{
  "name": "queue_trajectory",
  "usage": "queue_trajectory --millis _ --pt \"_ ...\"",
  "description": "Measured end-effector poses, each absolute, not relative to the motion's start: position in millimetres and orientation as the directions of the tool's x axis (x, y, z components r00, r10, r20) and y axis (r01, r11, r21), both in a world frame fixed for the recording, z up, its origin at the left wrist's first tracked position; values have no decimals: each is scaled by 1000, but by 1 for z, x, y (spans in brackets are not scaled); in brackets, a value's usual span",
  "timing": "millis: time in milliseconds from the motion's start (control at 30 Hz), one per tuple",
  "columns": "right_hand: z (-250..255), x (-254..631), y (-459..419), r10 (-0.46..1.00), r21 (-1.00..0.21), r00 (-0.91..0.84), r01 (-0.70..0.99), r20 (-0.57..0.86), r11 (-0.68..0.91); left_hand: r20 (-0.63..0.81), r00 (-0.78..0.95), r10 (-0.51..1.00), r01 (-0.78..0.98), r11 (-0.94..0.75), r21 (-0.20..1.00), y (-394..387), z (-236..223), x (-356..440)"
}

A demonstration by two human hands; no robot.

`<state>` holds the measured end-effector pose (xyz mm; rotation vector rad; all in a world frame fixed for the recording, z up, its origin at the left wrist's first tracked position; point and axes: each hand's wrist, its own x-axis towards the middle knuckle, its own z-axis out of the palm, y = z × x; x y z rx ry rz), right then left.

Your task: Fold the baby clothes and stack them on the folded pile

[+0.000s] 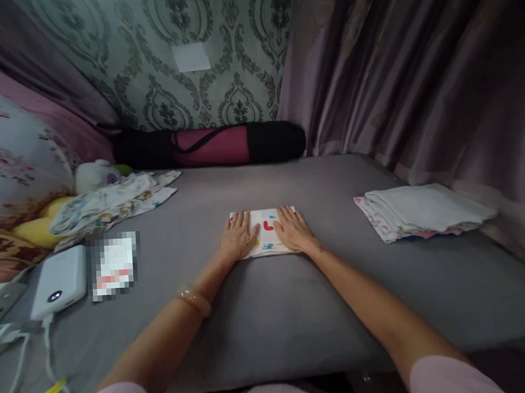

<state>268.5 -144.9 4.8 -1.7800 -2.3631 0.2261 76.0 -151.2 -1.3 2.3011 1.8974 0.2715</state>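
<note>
A folded white cloth (267,234) with red, blue and yellow prints lies flat on the grey bed surface in front of me. My left hand (239,236) rests flat on its left part, fingers stretched forward. On the right part lies my right hand (294,229), palm down, its fingers also extended. Both thumbs point inward across the cloth, with a gap between them where the print shows. What is under the palms is hidden.
To the right sits a stack of folded cloths (425,208). At left lie loose printed cloths (113,201), a white power bank (60,280) with a cable, and a blurred-out packet (115,266). A black and pink long bag (211,146) lies along the back wall.
</note>
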Motion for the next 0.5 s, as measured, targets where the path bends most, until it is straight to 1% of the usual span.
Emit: queue_trajectory --millis 67,133,233,300,367,433,500 --pt "6 270 -142 960 -249 -281 930 -3 271 17 199 980 951 -198 240 -148 -1 73" --pt "7 274 -139 959 -264 -281 928 -34 262 30 202 979 948 -203 244 -144 -1 66" --pt "5 281 -138 967 -236 -256 939 10 251 77 192 978 945 -206 254 -143 -3 52" --pt "3 284 -139 968 -213 -249 945 15 247 68 194 979 938 -205 279 -144 -5 45" --pt "5 285 -138 967 -211 -253 948 -35 240 65 199 978 926 -209 315 -145 -6 40" --pt "11 281 -138 965 -205 -254 950 -68 235 92 187 978 905 -208 372 -146 -7 38" --pt "18 270 -138 961 -197 -275 945 -42 262 133 154 979 869 -199 453 -144 -8 36"
